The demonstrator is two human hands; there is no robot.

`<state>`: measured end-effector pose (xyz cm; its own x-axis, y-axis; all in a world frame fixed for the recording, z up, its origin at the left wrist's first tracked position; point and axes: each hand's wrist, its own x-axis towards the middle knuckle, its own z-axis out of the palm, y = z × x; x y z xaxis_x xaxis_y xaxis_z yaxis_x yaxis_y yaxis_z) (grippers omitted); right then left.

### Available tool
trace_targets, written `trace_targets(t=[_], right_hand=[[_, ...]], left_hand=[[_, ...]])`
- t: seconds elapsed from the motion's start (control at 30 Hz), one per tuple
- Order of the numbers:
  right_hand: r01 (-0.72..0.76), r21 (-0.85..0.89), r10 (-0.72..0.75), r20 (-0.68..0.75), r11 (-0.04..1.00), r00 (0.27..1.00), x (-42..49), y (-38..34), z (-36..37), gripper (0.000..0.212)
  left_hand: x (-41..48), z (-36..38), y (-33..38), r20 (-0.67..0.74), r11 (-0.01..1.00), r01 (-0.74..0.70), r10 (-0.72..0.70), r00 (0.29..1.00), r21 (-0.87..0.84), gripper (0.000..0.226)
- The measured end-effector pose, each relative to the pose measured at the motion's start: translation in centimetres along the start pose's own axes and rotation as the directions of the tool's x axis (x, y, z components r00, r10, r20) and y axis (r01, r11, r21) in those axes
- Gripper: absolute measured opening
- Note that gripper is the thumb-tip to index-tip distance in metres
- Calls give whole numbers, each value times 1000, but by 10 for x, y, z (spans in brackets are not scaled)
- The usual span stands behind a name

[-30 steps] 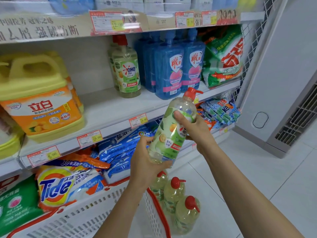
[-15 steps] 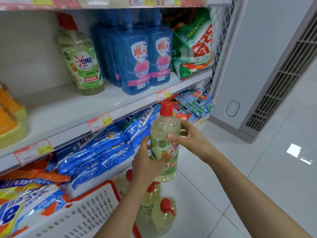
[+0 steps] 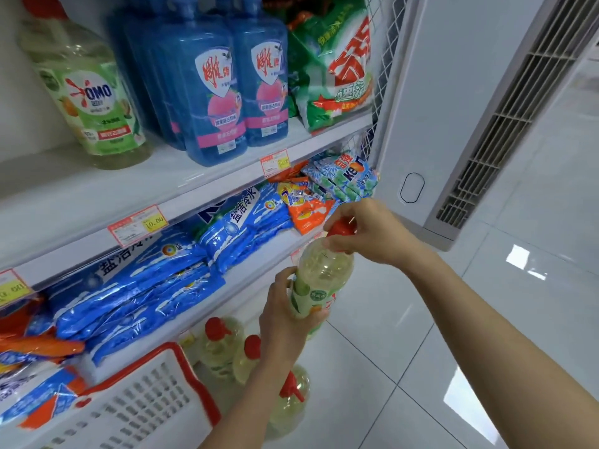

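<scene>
The bottle (image 3: 319,280) of pale yellow liquid is up in the air in front of the lower shelf (image 3: 246,270), upright, between our two hands. Our left hand (image 3: 285,322) wraps fingers and thumb round the labelled belly and so carries the weight. Our right hand (image 3: 366,234) sits on top with its fingers curled over the red cap (image 3: 340,226), which steadies the neck and stops the bottle from tipping. We judge the two-handed hold sensible: the bottle looks full and smooth, and one hand round the middle could let it slip.

Below it, three like bottles (image 3: 220,345) stand low down, just beside the white basket (image 3: 181,361) with its red rim. Whether they stand on the floor or on a bottom ledge we cannot tell. A similar green-labelled bottle (image 3: 94,102) stands on the upper shelf (image 3: 97,196), left of the blue bottles (image 3: 207,92), with bare shelf around it. Ours may be meant for that space or for the group below; we cannot say which. Either way, the hold at the cap should let us steer it in upright without knocking its neighbours.
</scene>
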<state>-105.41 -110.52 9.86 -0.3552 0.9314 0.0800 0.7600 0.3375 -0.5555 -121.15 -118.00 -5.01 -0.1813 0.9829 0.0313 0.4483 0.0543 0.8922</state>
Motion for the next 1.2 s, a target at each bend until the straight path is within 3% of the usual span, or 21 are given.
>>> trace_targets(t=[0.13, 0.27, 0.5, 0.7, 0.83, 0.93, 1.0, 1.07, 1.13, 1.2], right_hand=[[33, -80, -39, -81, 996, 996, -9, 13, 32, 23], [14, -155, -7, 47, 988, 999, -20, 34, 81, 26], [-35, -224, 91, 247, 974, 965, -42, 65, 154, 29], [-49, -241, 120, 291, 969, 949, -50, 71, 167, 30], [-91, -271, 185, 346, 958, 920, -52, 73, 166, 31], [-54, -305, 177, 391, 951, 903, -40, 50, 147, 42], [24, -238, 48, 294, 971, 954, -17, 12, 127, 42], [131, 3, -130, 98, 991, 987, 12, -39, 110, 30], [299, 171, -295, -51, 939, 954, 42, -96, 101, 22], [446, 227, -424, -138, 866, 895, 73, -147, 99, 25]], left_hand=[[8, -9, -13, 228, 978, -38, -10, 974, 206, 70], [3, -30, -34, 328, 830, -163, -26, 944, 533, 47], [-22, -39, -56, 502, 695, -293, -113, 857, 657, 47], [-25, -42, -62, 489, 705, -306, -66, 870, 640, 48], [-19, -68, -49, 375, 747, -308, 85, 923, 589, 40], [-7, -116, -26, 138, 740, -342, 324, 936, 579, 29], [2, -156, -12, -70, 694, -350, 500, 863, 629, 25], [11, -197, 1, -212, 681, -303, 563, 799, 667, 28], [18, -236, 11, -293, 724, -240, 525, 799, 646, 30], [25, -269, 15, -292, 741, -180, 459, 839, 647, 36]])
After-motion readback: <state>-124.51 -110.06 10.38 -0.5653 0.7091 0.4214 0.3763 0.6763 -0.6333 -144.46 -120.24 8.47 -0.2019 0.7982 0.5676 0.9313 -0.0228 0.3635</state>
